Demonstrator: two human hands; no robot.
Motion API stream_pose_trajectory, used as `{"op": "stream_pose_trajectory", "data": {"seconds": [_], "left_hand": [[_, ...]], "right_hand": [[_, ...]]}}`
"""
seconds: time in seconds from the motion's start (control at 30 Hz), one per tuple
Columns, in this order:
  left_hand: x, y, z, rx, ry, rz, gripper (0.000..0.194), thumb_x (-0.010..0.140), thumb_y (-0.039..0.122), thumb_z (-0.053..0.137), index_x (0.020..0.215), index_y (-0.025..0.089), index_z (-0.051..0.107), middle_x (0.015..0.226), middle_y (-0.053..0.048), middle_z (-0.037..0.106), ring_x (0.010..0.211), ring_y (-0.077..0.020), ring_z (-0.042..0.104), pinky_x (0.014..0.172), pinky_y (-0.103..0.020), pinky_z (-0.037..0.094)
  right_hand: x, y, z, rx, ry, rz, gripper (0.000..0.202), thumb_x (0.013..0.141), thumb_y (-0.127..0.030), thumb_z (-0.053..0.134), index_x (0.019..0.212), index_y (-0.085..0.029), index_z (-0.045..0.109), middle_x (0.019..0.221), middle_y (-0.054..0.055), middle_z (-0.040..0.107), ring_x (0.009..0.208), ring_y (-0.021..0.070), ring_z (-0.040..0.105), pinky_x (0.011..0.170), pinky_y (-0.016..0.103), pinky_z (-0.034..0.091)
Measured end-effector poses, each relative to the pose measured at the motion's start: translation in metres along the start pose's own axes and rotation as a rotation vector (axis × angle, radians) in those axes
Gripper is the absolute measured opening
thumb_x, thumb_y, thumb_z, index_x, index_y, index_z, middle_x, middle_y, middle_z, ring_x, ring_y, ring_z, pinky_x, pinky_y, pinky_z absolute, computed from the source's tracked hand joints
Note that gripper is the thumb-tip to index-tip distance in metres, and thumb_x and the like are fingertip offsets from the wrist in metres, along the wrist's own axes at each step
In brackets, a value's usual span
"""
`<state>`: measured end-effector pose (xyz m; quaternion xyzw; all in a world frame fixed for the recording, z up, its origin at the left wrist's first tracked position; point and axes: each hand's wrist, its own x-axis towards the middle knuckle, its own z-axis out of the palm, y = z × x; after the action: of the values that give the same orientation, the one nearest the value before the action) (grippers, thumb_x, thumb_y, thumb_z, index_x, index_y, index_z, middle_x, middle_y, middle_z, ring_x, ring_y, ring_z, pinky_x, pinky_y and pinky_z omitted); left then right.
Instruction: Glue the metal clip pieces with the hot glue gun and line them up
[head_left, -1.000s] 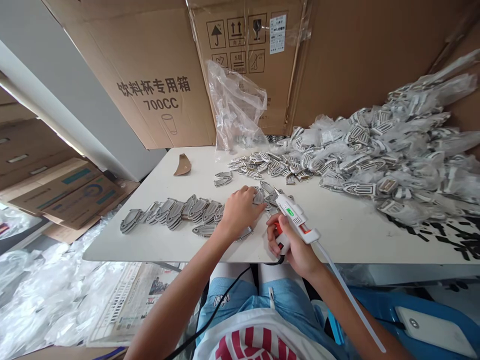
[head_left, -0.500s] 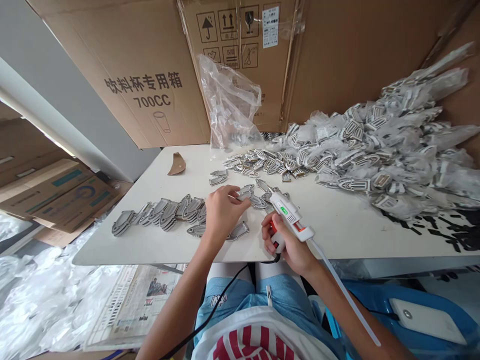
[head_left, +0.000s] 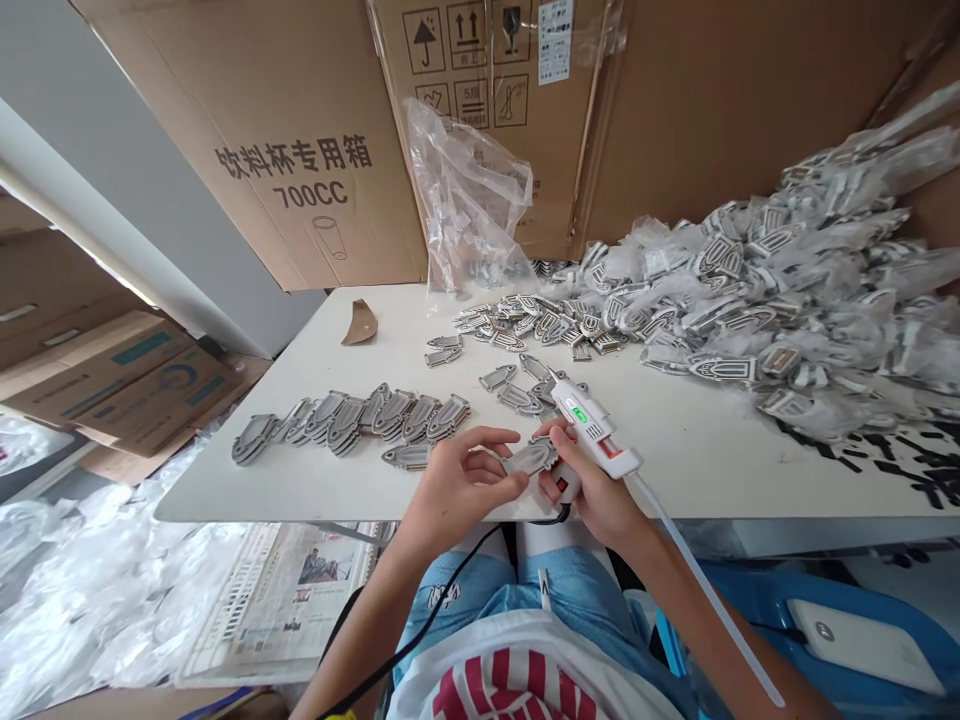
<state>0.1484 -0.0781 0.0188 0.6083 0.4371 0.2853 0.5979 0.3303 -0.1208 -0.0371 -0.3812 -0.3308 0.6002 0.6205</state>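
My left hand (head_left: 469,480) pinches a small grey arch-shaped metal piece (head_left: 531,457) between thumb and fingers, just above the table's front edge. My right hand (head_left: 592,480) grips a white glue gun (head_left: 589,425), its nozzle angled up and to the left and a long glue stick out of its rear. Fingertips of the right hand are close to the grey piece; whether they touch it I cannot tell. Several loose matching pieces (head_left: 519,398) lie beyond the hands. Overlapping stacks of them (head_left: 346,422) run in a row to the left, with another piece (head_left: 407,457) in front.
A large heap of bagged grey pieces (head_left: 720,300) covers the back right, with black strips (head_left: 911,455) before it. Cardboard boxes (head_left: 300,200) wall the back of the white table (head_left: 225,490). A cardboard scrap (head_left: 360,323) lies back left. A black cord (head_left: 442,610) crosses my lap.
My left hand has drawn back from the loose pieces toward the front edge and now holds a grey piece beside the glue gun. The gun stays in my right hand.
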Motion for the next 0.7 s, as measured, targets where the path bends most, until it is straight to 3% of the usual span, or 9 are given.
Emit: {"op": "stream_pose_trajectory", "data": {"seconds": [0.2, 0.33, 0.43, 0.6, 0.7], "left_hand": [[-0.001, -0.011, 0.003, 0.098, -0.109, 0.004, 0.028, 0.076, 0.032, 0.084, 0.095, 0.014, 0.075, 0.073, 0.003, 0.055, 0.067, -0.0100, 0.052, 0.063, -0.023, 0.046], [-0.001, -0.010, -0.002, 0.071, -0.095, 0.029, 0.022, 0.078, 0.032, 0.083, 0.086, 0.016, 0.071, 0.070, 0.003, 0.056, 0.065, -0.0110, 0.053, 0.063, -0.024, 0.048], [0.000, -0.007, -0.005, 0.004, -0.003, 0.067, 0.024, 0.080, 0.036, 0.082, 0.086, 0.017, 0.069, 0.078, -0.001, 0.064, 0.075, -0.0154, 0.063, 0.067, -0.026, 0.055], [0.001, -0.003, -0.012, -0.089, 0.289, 0.140, 0.029, 0.081, 0.041, 0.084, 0.088, 0.018, 0.069, 0.077, 0.000, 0.065, 0.073, -0.0137, 0.062, 0.062, -0.021, 0.054], [-0.001, 0.001, -0.015, -0.122, 0.331, 0.145, 0.029, 0.082, 0.042, 0.085, 0.090, 0.019, 0.069, 0.079, 0.000, 0.067, 0.070, -0.0123, 0.061, 0.062, -0.021, 0.054]], "right_hand": [[-0.002, 0.000, -0.003, -0.039, 0.021, 0.010, 0.032, 0.092, -0.048, 0.082, 0.099, -0.022, 0.065, 0.071, -0.005, 0.061, 0.048, 0.0097, 0.054, 0.046, 0.022, 0.044], [-0.001, 0.002, -0.004, -0.041, -0.040, -0.008, 0.027, 0.098, -0.047, 0.076, 0.100, -0.023, 0.065, 0.062, -0.006, 0.058, 0.048, 0.0111, 0.053, 0.049, 0.023, 0.044], [0.000, 0.005, -0.004, -0.043, -0.097, -0.029, 0.026, 0.101, -0.046, 0.072, 0.095, -0.023, 0.063, 0.070, -0.003, 0.065, 0.045, 0.0096, 0.048, 0.048, 0.025, 0.041], [-0.003, 0.004, -0.005, -0.090, -0.186, -0.001, 0.027, 0.102, -0.045, 0.070, 0.091, -0.023, 0.060, 0.078, -0.002, 0.066, 0.047, 0.0094, 0.047, 0.048, 0.026, 0.035], [-0.007, -0.001, -0.003, -0.174, -0.260, 0.039, 0.029, 0.102, -0.047, 0.070, 0.090, -0.022, 0.062, 0.080, -0.001, 0.066, 0.050, 0.0090, 0.045, 0.051, 0.027, 0.033]]}}
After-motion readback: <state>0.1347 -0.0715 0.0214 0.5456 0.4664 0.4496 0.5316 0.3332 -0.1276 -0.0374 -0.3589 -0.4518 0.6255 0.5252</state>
